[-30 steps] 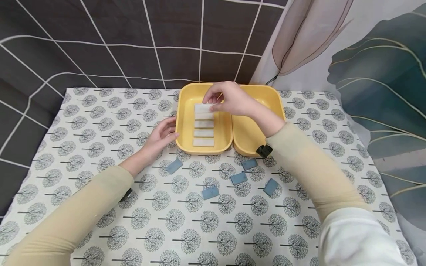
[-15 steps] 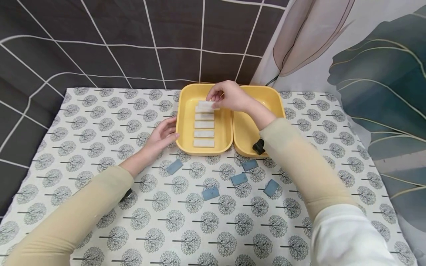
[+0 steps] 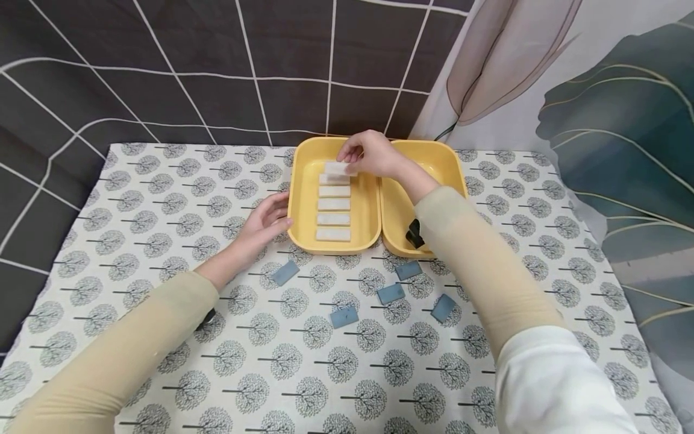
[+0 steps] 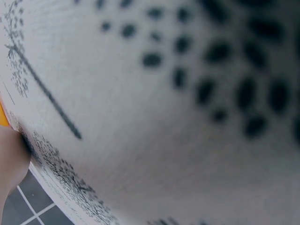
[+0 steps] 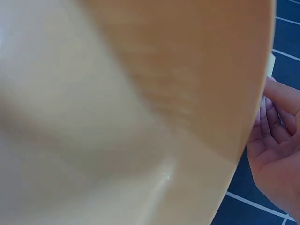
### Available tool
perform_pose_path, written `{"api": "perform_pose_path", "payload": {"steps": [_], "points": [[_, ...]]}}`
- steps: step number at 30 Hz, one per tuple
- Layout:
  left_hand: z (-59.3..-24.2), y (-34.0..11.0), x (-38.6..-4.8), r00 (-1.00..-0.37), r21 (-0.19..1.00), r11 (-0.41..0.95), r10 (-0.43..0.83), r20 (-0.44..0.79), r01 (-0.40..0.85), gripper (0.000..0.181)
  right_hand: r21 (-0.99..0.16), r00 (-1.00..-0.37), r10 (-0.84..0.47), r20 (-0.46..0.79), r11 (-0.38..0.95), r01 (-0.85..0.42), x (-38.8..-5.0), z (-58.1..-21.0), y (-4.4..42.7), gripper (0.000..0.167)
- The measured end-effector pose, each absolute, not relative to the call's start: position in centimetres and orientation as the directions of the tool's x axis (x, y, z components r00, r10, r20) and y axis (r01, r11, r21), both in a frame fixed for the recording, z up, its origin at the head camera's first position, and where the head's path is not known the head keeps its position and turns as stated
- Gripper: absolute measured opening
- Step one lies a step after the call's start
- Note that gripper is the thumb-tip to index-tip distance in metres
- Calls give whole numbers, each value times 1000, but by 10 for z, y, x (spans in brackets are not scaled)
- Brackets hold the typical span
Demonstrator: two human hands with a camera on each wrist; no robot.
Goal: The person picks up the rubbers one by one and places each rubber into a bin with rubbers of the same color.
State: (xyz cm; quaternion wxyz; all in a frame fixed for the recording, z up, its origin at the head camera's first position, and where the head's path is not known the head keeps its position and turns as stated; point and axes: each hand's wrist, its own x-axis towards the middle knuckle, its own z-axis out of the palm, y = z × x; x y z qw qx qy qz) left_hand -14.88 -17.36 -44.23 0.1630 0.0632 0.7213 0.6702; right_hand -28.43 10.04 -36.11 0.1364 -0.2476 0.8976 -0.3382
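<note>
My right hand (image 3: 374, 158) pinches a white rectangular piece (image 3: 337, 168) over the top of a column of several white pieces (image 3: 334, 205) lying in the left yellow tray (image 3: 374, 232). In the right wrist view that hand (image 5: 279, 145) shows beyond a yellow wall, a white edge (image 5: 271, 64) at its fingertips. My left hand (image 3: 264, 224) rests against the left tray's outer left side, thumb near the rim, fingers relaxed. Only a bit of this hand (image 4: 11, 161) enters the left wrist view.
Several blue rectangular pieces (image 3: 344, 316) lie scattered on the tree-patterned cloth (image 3: 244, 361) in front of the trays. A second yellow tray (image 3: 394, 223) adjoins the first on the right, partly behind my right forearm. A dark curtain with white lines (image 3: 293, 48) stands behind.
My right hand has moved slightly away from me, and the white piece it pinches has shifted up from the column, uncovering the pieces below. My left hand has stayed at the tray's side.
</note>
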Motion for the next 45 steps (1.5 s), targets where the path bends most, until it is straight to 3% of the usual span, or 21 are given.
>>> {"api": "perform_pose_path", "payload": {"steps": [27, 45], "points": [[-441, -172, -150, -937, 987, 95, 314, -156, -133, 70, -591, -867, -497, 23, 693, -413, -301, -384, 93, 16], [-442, -173, -149, -940, 988, 87, 308, -146, -125, 69, -488, -819, -574, 12, 711, -506, -309, -391, 87, 17]]}}
